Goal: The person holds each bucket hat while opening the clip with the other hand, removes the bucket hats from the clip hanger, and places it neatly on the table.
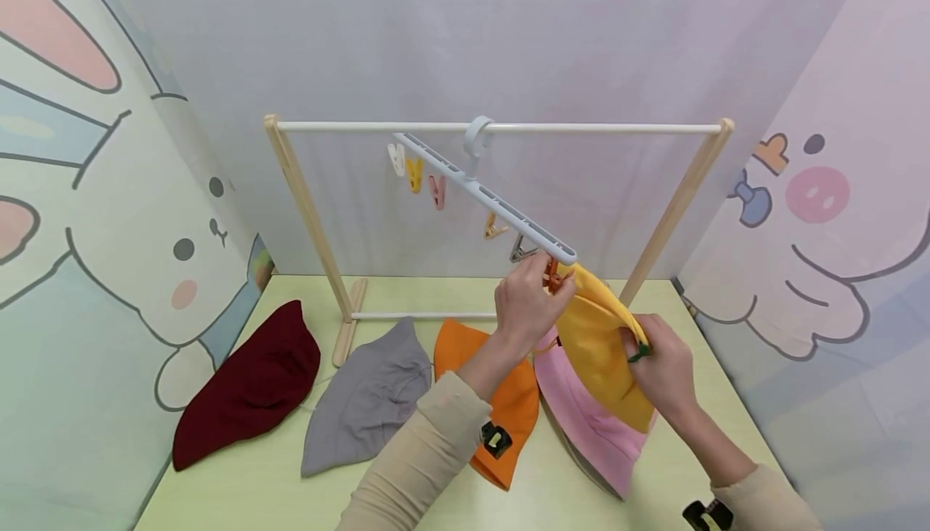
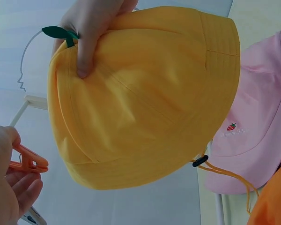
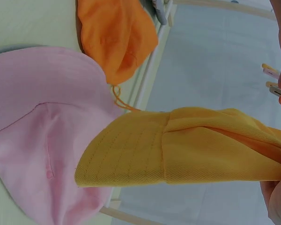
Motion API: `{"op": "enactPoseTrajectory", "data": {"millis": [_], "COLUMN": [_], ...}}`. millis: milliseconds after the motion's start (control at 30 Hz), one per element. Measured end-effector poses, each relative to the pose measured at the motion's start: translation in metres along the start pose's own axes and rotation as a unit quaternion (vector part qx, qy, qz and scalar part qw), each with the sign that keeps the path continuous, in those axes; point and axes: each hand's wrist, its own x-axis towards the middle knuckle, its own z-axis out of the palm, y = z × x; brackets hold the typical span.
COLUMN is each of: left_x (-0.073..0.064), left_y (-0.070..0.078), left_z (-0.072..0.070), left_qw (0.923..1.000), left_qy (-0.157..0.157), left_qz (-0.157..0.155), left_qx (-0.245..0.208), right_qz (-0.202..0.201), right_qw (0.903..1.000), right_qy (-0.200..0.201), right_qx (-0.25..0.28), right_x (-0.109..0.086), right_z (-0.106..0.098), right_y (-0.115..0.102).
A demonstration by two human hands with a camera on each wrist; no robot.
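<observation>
My left hand (image 1: 525,305) pinches an orange clothespin (image 2: 32,159) that hangs at the near right end of the pale blue hanger (image 1: 508,210). A yellow bucket hat (image 1: 592,345) is in my right hand (image 1: 664,365), gripped at the crown beside its small green leaf (image 2: 61,33). The hat is held up sideways, its brim edge lower right in the left wrist view. Its far edge comes close to the clothespin in the head view. From the hat dangles a cord with a black toggle (image 2: 200,161). Below it lies a pink hat (image 1: 581,414).
A wooden rack with a white rail (image 1: 596,128) carries the hanger by its hook. White, yellow, pink (image 1: 437,191), beige and grey clothespins hang along it. On the table (image 1: 240,482) lie a dark red hat (image 1: 254,382), a grey hat (image 1: 370,398) and an orange hat (image 1: 519,406).
</observation>
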Motion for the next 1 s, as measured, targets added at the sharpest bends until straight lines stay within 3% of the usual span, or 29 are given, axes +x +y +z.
{"op": "enactPoseTrajectory", "data": {"millis": [500,1000], "left_x": [0.0,0.0], "left_y": [0.002,0.001], "left_z": [-0.001,0.002], "left_qw": [0.9998,1.0], "left_qy": [-0.008,-0.008], "left_qz": [-0.004,-0.003], "left_qx": [0.015,0.001], "right_qz": [0.019,0.051], "right_qw": [0.9991,0.9955], "right_qy": [0.027,0.035], "right_qx": [-0.026,-0.071], "right_x": [0.002,-0.001], "right_z": [-0.019,-0.035], "right_y": [0.016,0.037]}}
